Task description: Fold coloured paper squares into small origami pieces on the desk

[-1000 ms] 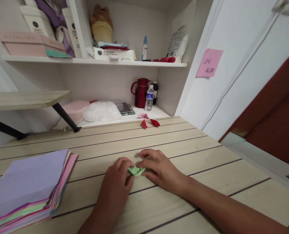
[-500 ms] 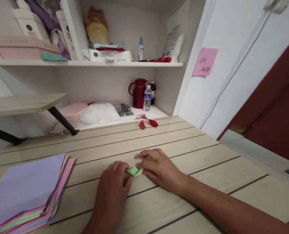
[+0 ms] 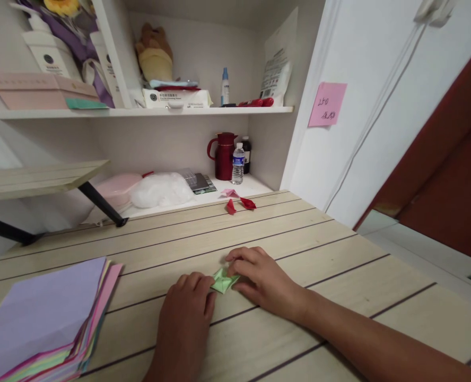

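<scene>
A small folded piece of light green origami paper (image 3: 223, 281) lies on the wood-grain tabletop (image 3: 299, 244) between my two hands. My left hand (image 3: 188, 305) grips its left corner, thumb and forefinger closed on the edge. On the other side, my right hand (image 3: 259, 278) has its thumb at the right corner and its forefinger bent over the upper fold. Triangular flaps and creases show on the paper's top face. Part of its right side is hidden under my right fingers.
To the left lies a stack of coloured paper (image 3: 48, 313), lilac on top. Red folded paper pieces (image 3: 247, 203) and a pink one (image 3: 229, 193) sit at the back edge. Behind them stand a water bottle (image 3: 238, 164) and a dark red jug (image 3: 224, 156). A small raised shelf (image 3: 40, 178) is at left.
The green paper now looks wider and flatter, with more of its top face showing. My right forefinger has come down over it. The view has tilted slightly upward.
</scene>
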### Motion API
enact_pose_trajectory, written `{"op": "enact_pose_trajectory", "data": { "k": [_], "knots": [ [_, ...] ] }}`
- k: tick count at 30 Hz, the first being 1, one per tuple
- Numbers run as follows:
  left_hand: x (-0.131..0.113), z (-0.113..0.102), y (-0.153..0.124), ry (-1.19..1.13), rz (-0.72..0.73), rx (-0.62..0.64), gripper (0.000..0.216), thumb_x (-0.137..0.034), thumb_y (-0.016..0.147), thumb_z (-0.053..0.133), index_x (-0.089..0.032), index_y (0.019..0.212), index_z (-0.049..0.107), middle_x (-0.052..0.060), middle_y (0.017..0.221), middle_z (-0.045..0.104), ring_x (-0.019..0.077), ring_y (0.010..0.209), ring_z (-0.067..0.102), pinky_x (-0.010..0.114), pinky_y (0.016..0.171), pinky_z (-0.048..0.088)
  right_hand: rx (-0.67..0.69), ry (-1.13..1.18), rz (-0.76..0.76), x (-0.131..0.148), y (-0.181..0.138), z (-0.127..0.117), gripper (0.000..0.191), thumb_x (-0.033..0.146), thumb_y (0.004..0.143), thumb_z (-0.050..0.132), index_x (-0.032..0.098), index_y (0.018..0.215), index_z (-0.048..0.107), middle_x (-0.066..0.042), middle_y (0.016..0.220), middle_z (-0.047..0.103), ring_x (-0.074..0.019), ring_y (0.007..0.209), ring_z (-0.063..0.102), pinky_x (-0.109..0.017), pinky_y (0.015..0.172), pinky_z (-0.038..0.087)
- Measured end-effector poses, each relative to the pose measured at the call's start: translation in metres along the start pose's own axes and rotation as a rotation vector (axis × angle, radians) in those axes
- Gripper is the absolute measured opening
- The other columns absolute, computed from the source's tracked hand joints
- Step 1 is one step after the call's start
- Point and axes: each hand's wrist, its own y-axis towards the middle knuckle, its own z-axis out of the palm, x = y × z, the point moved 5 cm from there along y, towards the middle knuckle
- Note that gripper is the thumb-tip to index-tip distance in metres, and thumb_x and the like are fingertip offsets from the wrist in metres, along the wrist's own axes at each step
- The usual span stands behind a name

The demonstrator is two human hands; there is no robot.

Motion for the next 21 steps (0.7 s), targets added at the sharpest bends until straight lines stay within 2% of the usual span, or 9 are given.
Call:
{"op": "enact_pose_trajectory", "data": {
  "k": [6, 9, 12, 17, 21],
  "knots": [
    [0.0021, 0.0041, -0.0011, 0.003, 0.035, -0.014, 0.021, -0.014, 0.09, 0.053, -0.023, 0.102, 0.067, 0.003, 0.102, 0.068, 0.0234, 0.097, 0.059, 0.041, 0.086, 0.046, 0.059, 0.035, 0.015, -0.0071, 0.0006, 0.0005, 0.025, 0.009, 0.084, 0.068, 0.025, 0.102, 0.06, 0.0, 0.107, 0.07, -0.0177, 0.102, 0.064, -0.033, 0.091, 0.038],
    [-0.0003, 0.0059, -0.0014, 0.006, 0.059, -0.006, 0.024, -0.013, 0.091, 0.052, -0.024, 0.104, 0.068, 0.002, 0.1, 0.068, 0.023, 0.095, 0.059, 0.04, 0.085, 0.047, 0.062, 0.043, 0.01, -0.004, 0.0008, -0.0017, 0.032, 0.01, 0.084, 0.068, 0.025, 0.11, 0.058, -0.002, 0.115, 0.068, -0.0181, 0.109, 0.061, -0.032, 0.092, 0.038],
    [-0.0034, 0.0071, -0.0012, 0.011, 0.072, -0.001, 0.023, -0.013, 0.091, 0.051, -0.024, 0.102, 0.068, 0.002, 0.1, 0.068, 0.0232, 0.094, 0.06, 0.041, 0.085, 0.047, 0.06, 0.034, -0.017, -0.0001, -0.0002, -0.0021, 0.027, 0.011, 0.086, 0.066, 0.025, 0.108, 0.059, -0.002, 0.121, 0.066, -0.0172, 0.114, 0.059, -0.031, 0.093, 0.038],
    [-0.0051, 0.0077, -0.0003, 0.018, 0.069, 0.001, 0.023, -0.013, 0.091, 0.051, -0.023, 0.102, 0.068, 0.003, 0.1, 0.068, 0.0234, 0.095, 0.06, 0.041, 0.085, 0.047, 0.043, 0.02, 0.009, -0.0025, -0.0019, -0.0011, 0.02, 0.012, 0.085, 0.068, 0.024, 0.099, 0.062, -0.003, 0.121, 0.066, -0.018, 0.112, 0.061, -0.033, 0.092, 0.04],
    [-0.0059, 0.0076, -0.0008, 0.025, 0.065, 0.0, 0.022, -0.012, 0.091, 0.05, -0.022, 0.101, 0.068, 0.003, 0.099, 0.068, 0.0231, 0.094, 0.059, 0.041, 0.084, 0.047, 0.054, 0.007, 0.036, -0.0053, -0.0011, -0.0013, 0.026, 0.013, 0.085, 0.068, 0.025, 0.108, 0.063, -0.005, 0.122, 0.065, -0.0198, 0.113, 0.061, -0.034, 0.091, 0.043]
  ]
}}
